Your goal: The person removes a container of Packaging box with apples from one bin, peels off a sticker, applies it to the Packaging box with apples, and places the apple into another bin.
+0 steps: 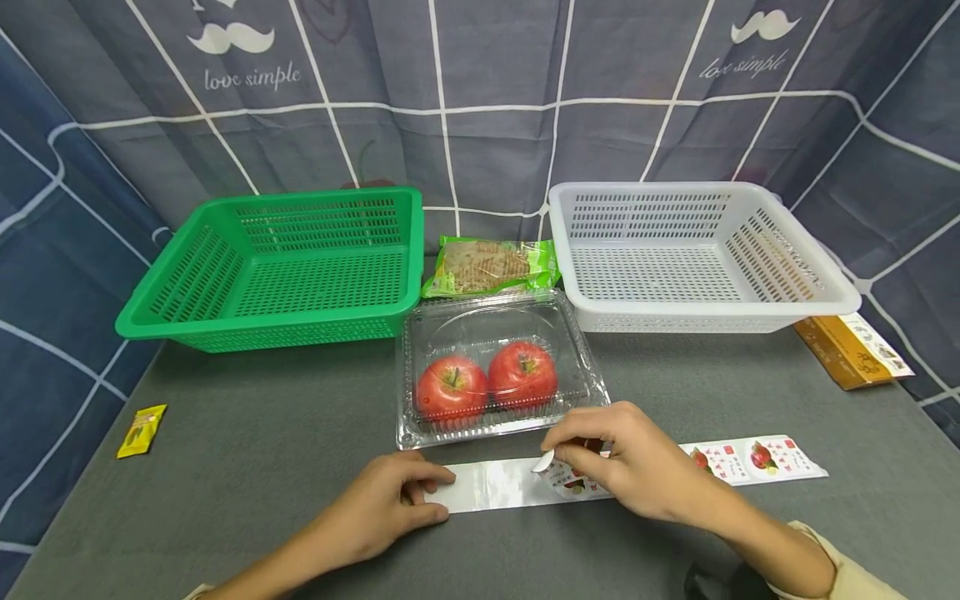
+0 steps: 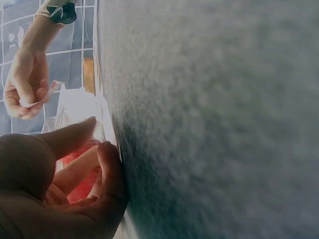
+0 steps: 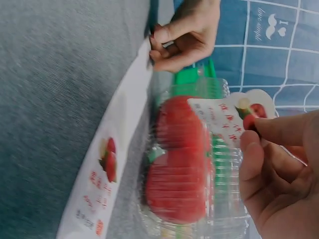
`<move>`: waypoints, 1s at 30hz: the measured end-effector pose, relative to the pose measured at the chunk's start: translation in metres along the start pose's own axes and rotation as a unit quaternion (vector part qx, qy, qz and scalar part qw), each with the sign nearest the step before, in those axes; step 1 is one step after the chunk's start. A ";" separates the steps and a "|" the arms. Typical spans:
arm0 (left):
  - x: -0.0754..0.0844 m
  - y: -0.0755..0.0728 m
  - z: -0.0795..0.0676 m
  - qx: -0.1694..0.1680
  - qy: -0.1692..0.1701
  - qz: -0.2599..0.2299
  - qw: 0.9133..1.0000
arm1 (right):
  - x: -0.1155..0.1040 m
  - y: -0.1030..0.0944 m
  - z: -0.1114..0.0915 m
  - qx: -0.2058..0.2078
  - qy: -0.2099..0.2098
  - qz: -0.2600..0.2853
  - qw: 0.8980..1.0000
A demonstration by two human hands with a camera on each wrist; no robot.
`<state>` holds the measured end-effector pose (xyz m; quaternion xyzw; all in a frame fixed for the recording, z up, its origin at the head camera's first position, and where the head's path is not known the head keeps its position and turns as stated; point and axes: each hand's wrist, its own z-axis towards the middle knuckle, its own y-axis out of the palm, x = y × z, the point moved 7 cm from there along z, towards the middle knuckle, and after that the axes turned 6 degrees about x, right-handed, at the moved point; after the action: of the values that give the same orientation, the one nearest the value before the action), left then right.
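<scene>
A strip of label backing paper (image 1: pixel 487 485) lies flat across the front of the table, bare at its left part and with printed fruit stickers to the right. My left hand (image 1: pixel 382 504) pinches the left end of the strip between thumb and fingers. Between thumb and forefinger, my right hand (image 1: pixel 637 462) holds the lifted edge of a sticker (image 1: pixel 544 461). In the right wrist view that sticker (image 3: pixel 219 119) hangs up off the strip, its fruit print showing. Just behind the hands stands a shut clear plastic box (image 1: pixel 480 329) with two red apples (image 1: pixel 452 387) inside.
A green basket (image 1: pixel 322 321) stands at the back left, a white basket (image 1: pixel 690 312) at the back right. Between them lies a green food packet (image 1: pixel 487 265). A small yellow packet (image 1: pixel 141 431) is at far left, a brown box (image 1: pixel 847 354) at far right.
</scene>
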<state>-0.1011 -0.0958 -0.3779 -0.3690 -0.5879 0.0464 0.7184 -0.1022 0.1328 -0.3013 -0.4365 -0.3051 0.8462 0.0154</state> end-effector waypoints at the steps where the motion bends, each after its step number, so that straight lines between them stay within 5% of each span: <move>1: -0.002 -0.001 -0.001 0.004 -0.009 -0.008 1.000 | 0.000 -0.003 0.002 0.008 0.006 0.004 1.000; 8: -0.013 -0.010 -0.006 0.008 -0.097 -0.096 0.991 | 0.008 -0.018 0.018 0.064 0.070 0.011 0.995; 12: -0.020 -0.013 -0.006 0.027 -0.206 -0.198 0.958 | 0.014 -0.025 0.029 0.096 0.096 0.024 0.991; 15: -0.023 -0.019 -0.004 0.075 -0.250 -0.227 0.938 | 0.016 -0.028 0.037 0.116 0.105 0.039 0.987; 18: -0.022 -0.030 -0.002 0.126 -0.240 -0.229 0.935 | 0.017 -0.028 0.047 0.120 0.109 0.045 0.986; 22: -0.017 -0.043 0.003 0.173 -0.182 -0.199 0.947 | 0.019 -0.023 0.060 0.109 0.114 0.050 0.986; 30: -0.010 -0.049 0.017 0.197 -0.093 -0.151 0.964 | 0.028 -0.008 0.085 0.083 0.150 0.080 0.982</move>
<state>-0.1365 -0.1281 -0.3568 -0.1210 -0.6805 0.0867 0.7174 -0.1853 0.1053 -0.2807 -0.5791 -0.1925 0.7917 0.0293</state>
